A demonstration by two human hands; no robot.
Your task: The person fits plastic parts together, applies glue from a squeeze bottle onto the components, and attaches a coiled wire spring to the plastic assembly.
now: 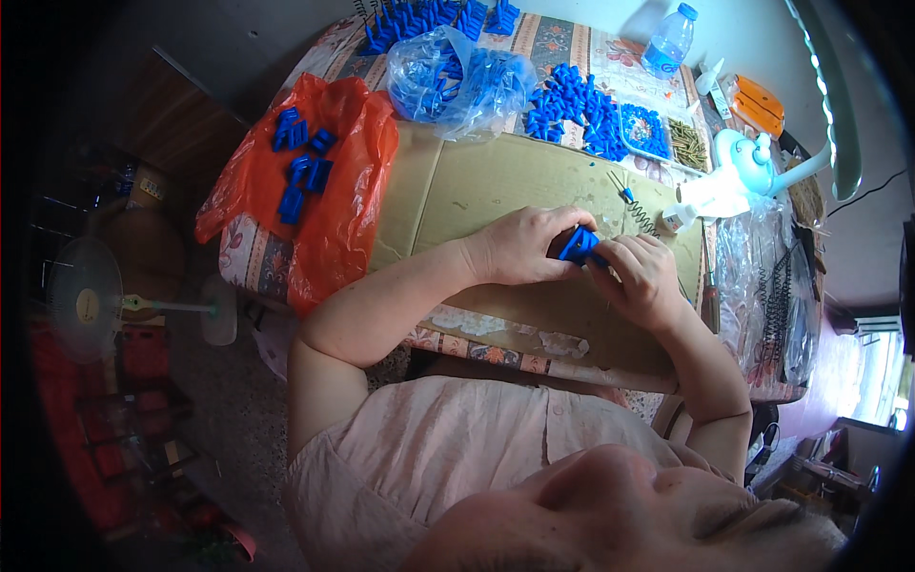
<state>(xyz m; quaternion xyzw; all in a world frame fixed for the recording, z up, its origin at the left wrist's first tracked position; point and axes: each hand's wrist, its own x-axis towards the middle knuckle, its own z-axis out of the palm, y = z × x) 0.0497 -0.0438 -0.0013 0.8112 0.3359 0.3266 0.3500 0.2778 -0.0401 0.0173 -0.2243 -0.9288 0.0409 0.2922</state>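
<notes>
As left hand (522, 248) and right hand (643, 278) pinch a blue part (576, 246), bare cardboard (486, 176) beyond, table edge (515, 357) near the shirt (457, 424)

Table (562, 43): patterned cloth, cardboard (453, 205) over its middle
Red bag (357, 148): spread flat on the left, overlapping the cardboard's edge, blue blocks (293, 205) on top
Far edge: a row of blue parts (419, 21)
Clear bag (419, 86): just beyond the cardboard, blue pieces inside
Pile (577, 110): small blue pieces, loose, right of the clear bag
Tray (621, 129): blue bits (646, 133) inside, brass pins (686, 143) just beside them
Bottle (669, 48): upright, far right
Spring (643, 217): dark, blue-capped, toward the cardboard's right edge
Right end: clear wraps (736, 262) with black coils (777, 305)
</notes>
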